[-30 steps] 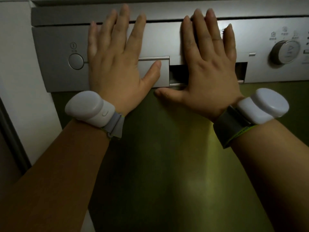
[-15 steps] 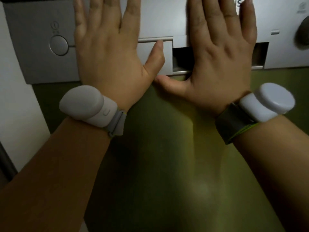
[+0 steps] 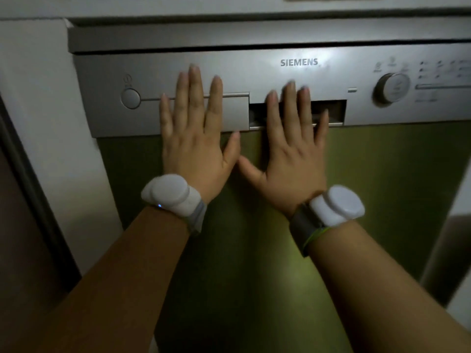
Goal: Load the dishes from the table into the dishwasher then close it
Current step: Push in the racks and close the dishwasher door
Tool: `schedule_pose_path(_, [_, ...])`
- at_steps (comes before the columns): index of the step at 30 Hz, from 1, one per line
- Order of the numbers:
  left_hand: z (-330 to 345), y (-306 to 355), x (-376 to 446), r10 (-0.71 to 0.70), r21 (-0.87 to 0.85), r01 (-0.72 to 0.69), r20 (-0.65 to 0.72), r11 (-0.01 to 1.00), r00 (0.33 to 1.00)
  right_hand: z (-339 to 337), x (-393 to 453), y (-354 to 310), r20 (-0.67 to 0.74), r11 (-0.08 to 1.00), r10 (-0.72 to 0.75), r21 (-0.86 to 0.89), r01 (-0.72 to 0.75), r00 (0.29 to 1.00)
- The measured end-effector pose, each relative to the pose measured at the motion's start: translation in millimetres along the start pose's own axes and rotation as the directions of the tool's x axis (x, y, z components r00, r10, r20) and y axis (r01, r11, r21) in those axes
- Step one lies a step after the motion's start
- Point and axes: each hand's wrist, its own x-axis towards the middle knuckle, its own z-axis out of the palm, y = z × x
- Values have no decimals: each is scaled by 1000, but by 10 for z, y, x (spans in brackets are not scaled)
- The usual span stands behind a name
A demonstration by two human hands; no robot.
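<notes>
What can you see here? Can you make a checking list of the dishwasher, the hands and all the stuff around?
Surface: green dishwasher door stands upright under the silver control panel; looks closed.
Job's things: dishes nothing seen; handle recess is dark, partly covered.
Clutter: nothing seen.
Hands: left hand and right hand are flat, fingers straight, on the door and panel; contact looks likely. Each wrist wears a white band device.
Cables: nothing seen.
Surroundings: round button, dial, white cabinet side on the left, counter edge above.

left hand (image 3: 193,149) flat, fingers spread, right hand (image 3: 290,159) likewise, thumbs nearly touching
</notes>
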Motion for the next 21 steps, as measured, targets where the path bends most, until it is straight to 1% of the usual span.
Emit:
schedule_pose_path(2, [9,40,-360,8,-57,-3,86,998,996,-13,-427,3,142,990,114,65,-124,983])
schedule_pose_path(3, [26,77,-558,-3,-65,12,136,998,991,-4,-664,16,219,975,187,78,-209,958])
schedule_pose_path(5, [62,185,-1019,-61,-60,80,273,995,960,29,-1173,25,364,929,306,88,-360,879])
schedule_pose_path(7, [103,247,-1331,-115,-21,135,409,991,905,104,-1483,25,447,894,349,106,-436,824])
schedule_pose_path(10, [171,409,-1785,-145,-8,180,553,984,820,238,-1922,5,544,873,348,108,-475,763])
schedule_pose_path(13, [212,476,-2032,-140,-41,202,583,979,800,352,-2090,33,548,872,318,150,-465,774])
schedule_pose_path(15, [262,487,-2125,-118,-57,183,573,981,811,436,-2129,56,530,876,311,162,-454,789])
schedule_pose_path(17, [324,495,-2199,-120,-77,197,565,977,816,529,-2184,23,523,866,321,176,-468,790])
schedule_pose_path(18, [324,500,-2169,-115,-94,197,544,976,831,522,-2159,24,489,866,322,193,-461,811])
schedule_pose_path(21, [409,519,-2187,-126,-87,199,521,976,844,612,-2194,-15,444,850,345,227,-476,827])
